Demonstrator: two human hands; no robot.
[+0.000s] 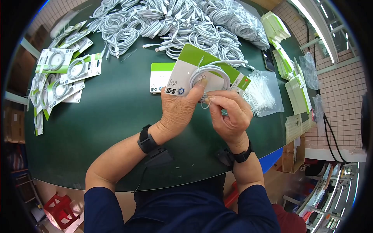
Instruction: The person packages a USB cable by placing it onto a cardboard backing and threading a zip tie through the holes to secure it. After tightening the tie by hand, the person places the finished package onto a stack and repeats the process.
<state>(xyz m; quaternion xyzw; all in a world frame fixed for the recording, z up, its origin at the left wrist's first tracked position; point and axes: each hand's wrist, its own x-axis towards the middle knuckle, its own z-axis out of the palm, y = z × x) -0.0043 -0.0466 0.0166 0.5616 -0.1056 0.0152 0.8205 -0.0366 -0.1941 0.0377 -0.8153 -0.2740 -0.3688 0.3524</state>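
Note:
My left hand (180, 106) grips a white and green backing card (180, 73) by its lower edge, the thumb pressing a coiled grey-white cable (225, 77) against its face. The card is tilted, and the coil lies over its right half. At the coil's lower side, the thumb and index finger of my right hand (232, 114) are pinched together. A thin white tie loop shows by those fingertips; how much of it they hold is partly hidden. Behind the held card, flat on the table, is a stack of similar cards (158, 77).
Coiled cables (124, 39) are heaped along the table's far side. Cards with cables attached (58, 62) are piled at left. White zip ties (258, 93) lie on a plastic bag at right, beside stacks of green and white cards (298, 93). A phone (268, 61) lies near them.

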